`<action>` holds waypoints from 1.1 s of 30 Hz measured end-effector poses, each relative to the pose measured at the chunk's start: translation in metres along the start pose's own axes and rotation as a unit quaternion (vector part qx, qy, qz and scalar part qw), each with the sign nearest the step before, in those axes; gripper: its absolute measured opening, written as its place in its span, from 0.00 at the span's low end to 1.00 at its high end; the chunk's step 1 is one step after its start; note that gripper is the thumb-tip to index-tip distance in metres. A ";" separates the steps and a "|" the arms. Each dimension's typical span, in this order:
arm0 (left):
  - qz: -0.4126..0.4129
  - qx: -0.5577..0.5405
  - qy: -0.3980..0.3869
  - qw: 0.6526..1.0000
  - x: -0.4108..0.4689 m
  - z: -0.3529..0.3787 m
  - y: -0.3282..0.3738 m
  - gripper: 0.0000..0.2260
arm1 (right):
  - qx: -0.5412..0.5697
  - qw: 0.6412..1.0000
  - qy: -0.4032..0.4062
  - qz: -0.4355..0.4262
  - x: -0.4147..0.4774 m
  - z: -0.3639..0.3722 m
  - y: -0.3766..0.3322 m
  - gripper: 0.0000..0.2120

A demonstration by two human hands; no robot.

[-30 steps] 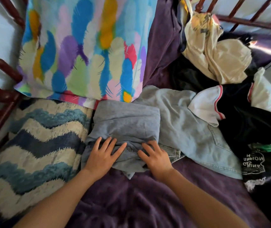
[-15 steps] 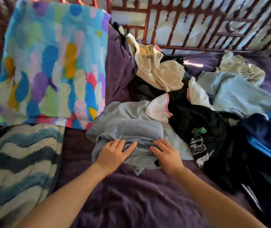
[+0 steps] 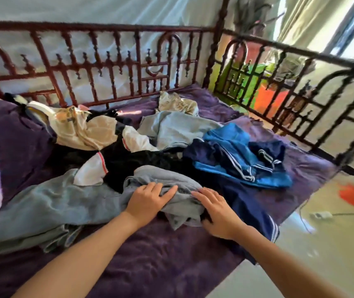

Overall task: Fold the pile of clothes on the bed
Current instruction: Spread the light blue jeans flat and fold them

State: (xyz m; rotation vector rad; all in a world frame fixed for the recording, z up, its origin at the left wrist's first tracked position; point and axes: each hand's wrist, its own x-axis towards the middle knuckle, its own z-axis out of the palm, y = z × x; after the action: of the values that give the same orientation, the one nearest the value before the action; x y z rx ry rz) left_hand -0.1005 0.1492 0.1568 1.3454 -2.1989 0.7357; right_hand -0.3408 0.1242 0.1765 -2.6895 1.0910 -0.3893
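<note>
Since a second ago I've moved the half-folded grey garment (image 3: 167, 177) rightward, off the jeans (image 3: 53, 203) and onto the dark clothes (image 3: 242, 196) at the near side of the pile on the bed (image 3: 150, 254). My left hand (image 3: 148, 198) and right hand (image 3: 216, 208) press it with flat fingers, gripping nothing. I judge it soft, light and floppy, best pinched at both near corners.
</note>
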 end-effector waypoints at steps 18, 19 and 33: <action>0.169 -0.034 -0.010 0.985 0.220 0.059 0.239 0.27 | -0.033 0.956 0.036 0.291 -0.158 -0.108 0.165 0.45; 0.176 -0.039 -0.005 0.984 0.233 0.064 0.246 0.27 | -0.033 0.952 0.044 0.301 -0.162 -0.114 0.175 0.45; 0.299 -0.137 0.024 0.944 0.396 0.147 0.410 0.27 | -0.092 0.899 0.086 0.419 -0.264 -0.194 0.338 0.42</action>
State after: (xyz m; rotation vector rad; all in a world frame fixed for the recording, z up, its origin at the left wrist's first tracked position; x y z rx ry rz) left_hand -0.6512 -0.0513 0.2098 0.5105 -2.5725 0.6163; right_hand -0.8042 0.0537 0.2176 -2.0424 2.2639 -0.3657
